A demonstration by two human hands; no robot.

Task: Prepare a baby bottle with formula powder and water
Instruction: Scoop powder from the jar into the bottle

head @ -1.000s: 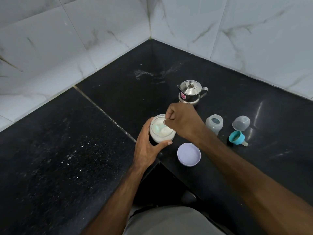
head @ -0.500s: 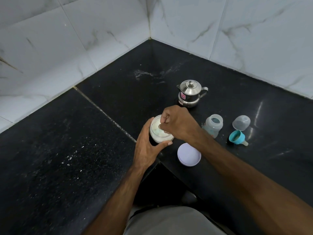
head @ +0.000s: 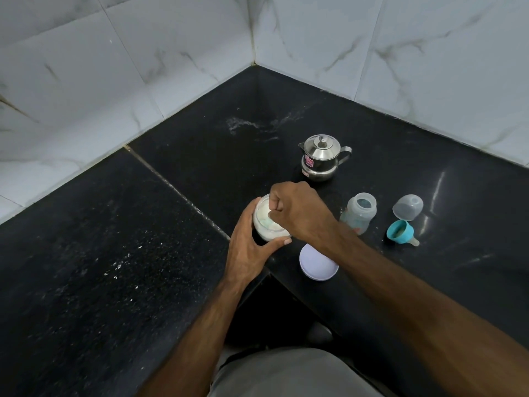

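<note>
Head view, bench: I see a black stone bench (head: 114, 253) running into a corner between marble-tiled walls (head: 143, 67), with a notch cut into its near edge.
Formula jar: the open jar (head: 264, 222) of white powder stands at the near edge by the notch.
Left hand: my left hand (head: 249, 253) is wrapped round the jar's side, thumb along its near side, gripping it.
Right hand: my right hand (head: 297, 210) sits over the jar mouth, fingers curled and pinching a pale green scoop (head: 269, 223) lying in the powder.
Jar lid: the pale lilac lid (head: 315, 266) lies flat at the near edge, just right of the jar, partly under my forearm.
Baby bottle: the clear bottle (head: 359, 212) stands open, well right of the jar.
Teat ring: the teal ring with its teat (head: 400, 232) lies on its side, right of the bottle.
Bottle cap: the clear dome cap (head: 408, 207) rests just behind the ring.
Steel pot: a lidded steel pot (head: 322, 157) stands behind the jar, toward the corner.
</note>
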